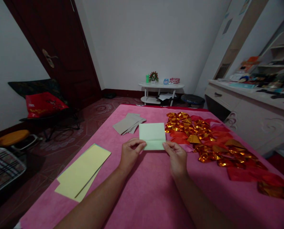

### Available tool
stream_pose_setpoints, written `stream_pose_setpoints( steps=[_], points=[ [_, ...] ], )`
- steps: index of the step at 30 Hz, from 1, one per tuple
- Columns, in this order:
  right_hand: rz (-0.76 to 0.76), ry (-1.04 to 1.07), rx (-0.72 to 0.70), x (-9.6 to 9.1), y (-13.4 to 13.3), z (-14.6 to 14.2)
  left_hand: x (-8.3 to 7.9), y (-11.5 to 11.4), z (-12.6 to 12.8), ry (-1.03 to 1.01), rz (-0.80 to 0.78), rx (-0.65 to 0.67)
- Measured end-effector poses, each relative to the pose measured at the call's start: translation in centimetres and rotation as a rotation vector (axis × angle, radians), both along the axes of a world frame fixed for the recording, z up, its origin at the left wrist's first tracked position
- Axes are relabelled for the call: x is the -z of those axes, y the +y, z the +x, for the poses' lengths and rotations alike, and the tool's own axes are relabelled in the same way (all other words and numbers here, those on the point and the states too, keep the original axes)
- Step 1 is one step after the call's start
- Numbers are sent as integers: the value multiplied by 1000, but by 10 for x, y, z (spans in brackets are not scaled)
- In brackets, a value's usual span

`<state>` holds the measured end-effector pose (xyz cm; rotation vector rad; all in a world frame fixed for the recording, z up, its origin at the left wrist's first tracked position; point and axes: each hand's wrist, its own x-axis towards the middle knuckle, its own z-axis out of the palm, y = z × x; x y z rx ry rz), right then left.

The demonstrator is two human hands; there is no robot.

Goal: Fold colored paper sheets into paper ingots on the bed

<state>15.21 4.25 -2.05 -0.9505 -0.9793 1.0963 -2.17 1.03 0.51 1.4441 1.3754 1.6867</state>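
Observation:
A pale green sheet of paper (152,132), with a crease across its lower part, is held up over the pink-covered table. My left hand (131,152) pinches its lower left corner between thumb and fingers. At the lower right corner my right hand (176,157) pinches it the same way. Beyond my left hand lies a fanned pile of grey paper sheets (127,123). Yellow paper sheets (84,168) lie stacked unevenly to the left of my left forearm. Shiny gold folded pieces (180,122) spread over the table to the right of my right hand.
The pink cloth (144,190) covers the table. Red folded pieces (218,135) lie among the gold ones. A white side table (161,86) and a dark round stool (192,99) stand beyond. On the left, a folding chair holds a red bag (45,105); a cluttered white dresser (252,105) stands right.

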Motion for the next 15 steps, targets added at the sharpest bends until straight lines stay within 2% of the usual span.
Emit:
stream_pose_setpoints(
  steps=[9,15],
  points=[
    [-19,0,17,-2,0,1,3,-1,-4,120,-25,11],
    [-39,39,21,-6,-1,0,1,0,-7,112,-8,20]
  ],
)
